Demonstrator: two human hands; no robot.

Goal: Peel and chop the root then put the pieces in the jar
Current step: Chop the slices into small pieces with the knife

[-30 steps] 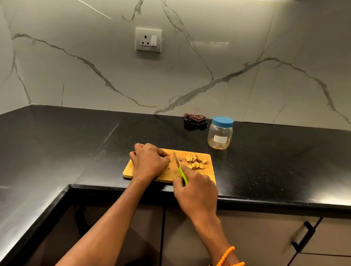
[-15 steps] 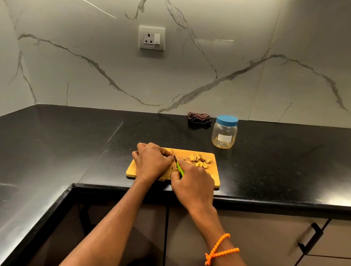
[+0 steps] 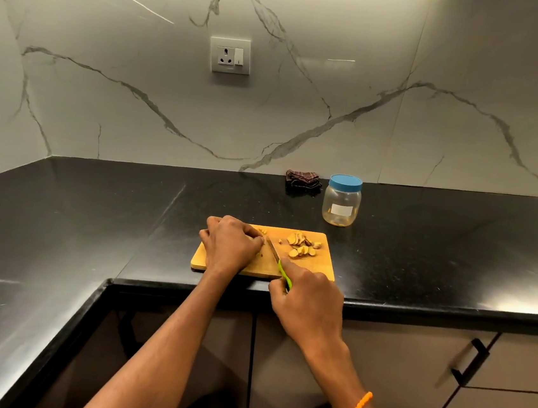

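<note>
From the head view, you are in the chopping step. Your left hand sits with fingers curled on the near-left part of the wooden cutting board, grasping what is left of the root; almost all of it is hidden under your fingers, so its remaining length cannot be told. Your right hand is wrapped around the green handle of the knife, the blade angling up and left across the board so its tip lies just beside your left fingertips. A pile of cut slices lies on the far-right part of the board, apart from the blade.

The jar stands on the black worktop behind the board's right corner with its blue lid on, beside a dark folded cloth.

I judge chopping to be nearly done but not finished. The next move calls for another cut close to your fingers, so keep them tucked back. Then the lid must come off before the slices can go in.
</note>
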